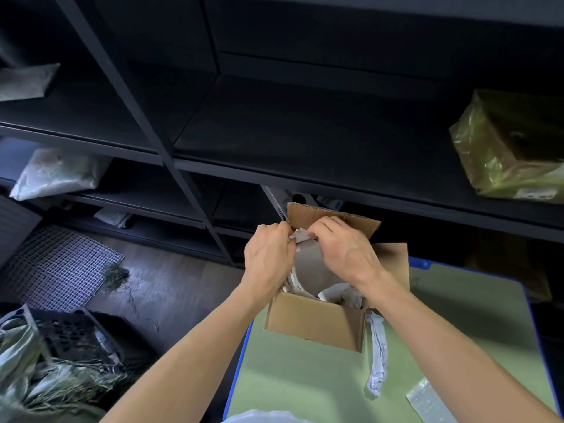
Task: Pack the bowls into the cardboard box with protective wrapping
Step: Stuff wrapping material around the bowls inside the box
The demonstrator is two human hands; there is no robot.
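Head: left hand point(268, 254), right hand point(343, 248) pinch wrapping point(300, 237).

Storeroom: dark metal shelving point(195, 166) (bagged parcels point(506, 148) on it).

Box mouth nearly full: bowl point(311, 270) and crumpled wrapping paper point(335, 293) fill the cardboard box point(314, 320), and my left hand point(268, 257) and right hand point(345, 248), both pinching paper at the far rim, crowd the remaining gap. Far flap point(332, 219) stands upright just behind my fingers, shelf edge point(335, 190) close beyond. Green tabletop point(299, 377) open on my side; paper strip point(378, 355) and bubble wrap piece point(427, 401) lie to the right.
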